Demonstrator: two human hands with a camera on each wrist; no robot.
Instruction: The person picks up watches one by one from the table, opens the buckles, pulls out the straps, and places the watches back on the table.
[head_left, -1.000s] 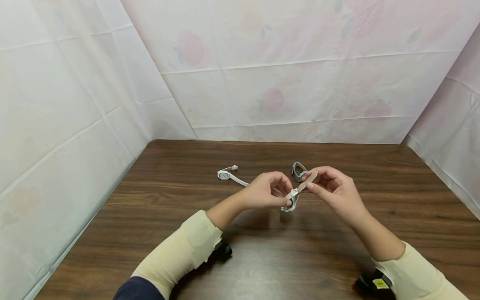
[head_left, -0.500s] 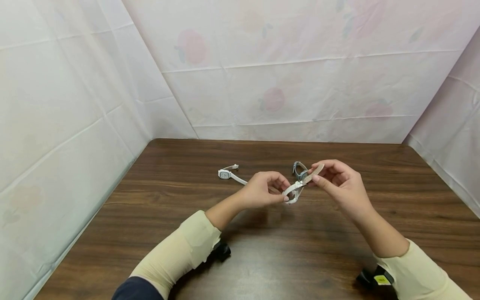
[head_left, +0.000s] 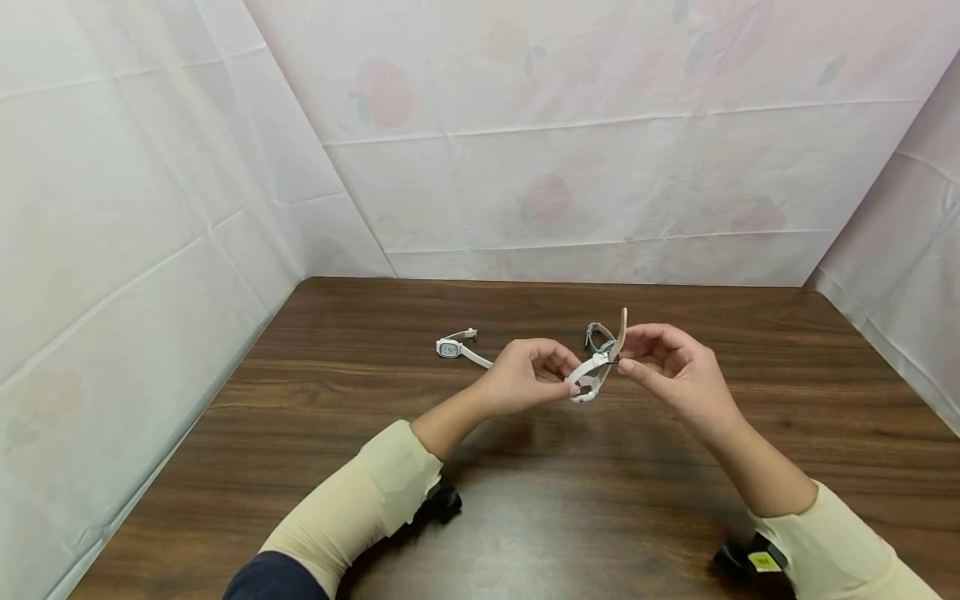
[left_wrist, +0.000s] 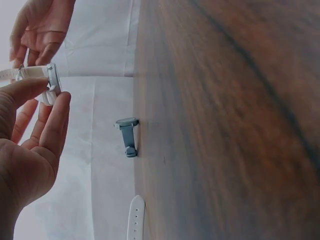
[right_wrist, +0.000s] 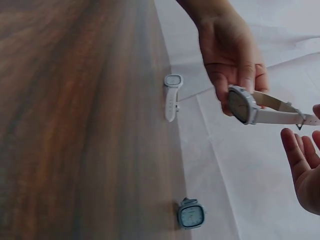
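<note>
Both hands are up over the middle of the table (head_left: 525,517), each clamped on the same white watch (head_left: 588,379): left hand (head_left: 517,379) pinches the case end btwn thumb and fingers, right hand (head_left: 667,367) pinches the strap by the buckle, tail poking up. Imo the risk is the strap end slipping out of the buckle, since the grip there is just fingertips. Can't tell if the pin is in a hole, too small. Grey watch (head_left: 597,337) mid-frame is half hidden behind the hands; another white watch (head_left: 453,348) lies centre-left, partly covered.
</note>
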